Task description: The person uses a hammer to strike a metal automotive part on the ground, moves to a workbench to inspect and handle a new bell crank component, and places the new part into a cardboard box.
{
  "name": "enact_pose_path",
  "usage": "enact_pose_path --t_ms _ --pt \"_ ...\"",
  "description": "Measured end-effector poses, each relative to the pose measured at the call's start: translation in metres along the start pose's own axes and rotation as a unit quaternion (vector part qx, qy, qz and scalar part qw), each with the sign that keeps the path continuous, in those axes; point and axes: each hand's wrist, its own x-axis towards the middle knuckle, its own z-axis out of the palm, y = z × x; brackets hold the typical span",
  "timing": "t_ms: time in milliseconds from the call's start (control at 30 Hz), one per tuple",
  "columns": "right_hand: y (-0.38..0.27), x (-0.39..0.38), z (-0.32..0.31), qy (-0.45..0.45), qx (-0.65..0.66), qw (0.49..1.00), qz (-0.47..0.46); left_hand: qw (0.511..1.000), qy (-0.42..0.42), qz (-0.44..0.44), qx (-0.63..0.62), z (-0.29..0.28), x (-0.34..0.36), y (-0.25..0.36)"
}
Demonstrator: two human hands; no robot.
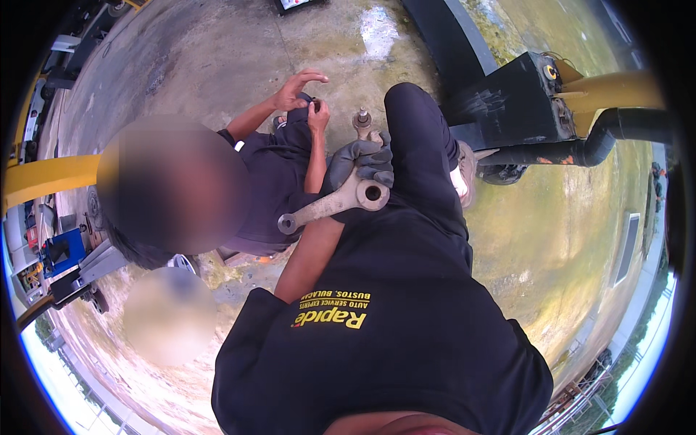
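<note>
My left hand (353, 161), in a dark grey glove, is closed around a bare metal suspension control arm (326, 206). The part is held up in front of my raised knee. One end has a large round eye with a dark hole, another a smaller eye, and a ball joint stud (362, 116) points up at the far end. My right hand cannot be seen. A co-worker in dark clothes is close on my left; one bare hand (291, 90) is raised with fingers spread, and the other hand (317, 117) is near it with fingers bent.
At the right stands a black metal block (507, 105) with a yellow arm (616, 93) and a bent black pipe (580, 151). Another yellow arm (51, 177) is at the left, past the co-worker. A blue object (64, 252) lies farther left. The concrete floor (217, 43) is stained.
</note>
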Motion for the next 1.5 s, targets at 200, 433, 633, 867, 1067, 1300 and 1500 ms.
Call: enact_pose_path --t_ms 200,433,633,867,1067,1300,1500 --pt "-0.082 0.002 0.022 -0.057 -0.017 0.995 -0.085 0.992 -0.039 0.119 -0.031 -0.015 0.010 0.044" --pt "-0.215 0.017 0.024 -0.085 -0.057 0.987 -0.120 0.959 -0.064 0.262 -0.085 -0.060 0.010 0.123" --pt "-0.382 0.040 0.028 -0.101 -0.107 0.981 -0.126 0.862 0.040 0.504 0.031 -0.110 0.050 0.186" --pt "-0.641 0.072 0.064 -0.094 -0.266 0.920 -0.273 0.662 0.229 0.698 0.150 -0.053 0.096 0.213" --pt "-0.806 0.101 0.058 -0.089 -0.301 0.876 -0.366 0.667 0.061 0.742 0.012 0.003 0.171 0.211" --pt "-0.899 -0.049 -0.003 -0.094 -0.335 0.872 -0.343 0.573 0.019 0.817 0.070 -0.026 0.153 0.239" --pt "-0.907 0.040 -0.037 0.028 -0.456 0.810 -0.368 0.540 -0.079 0.823 0.157 -0.042 0.099 0.291"
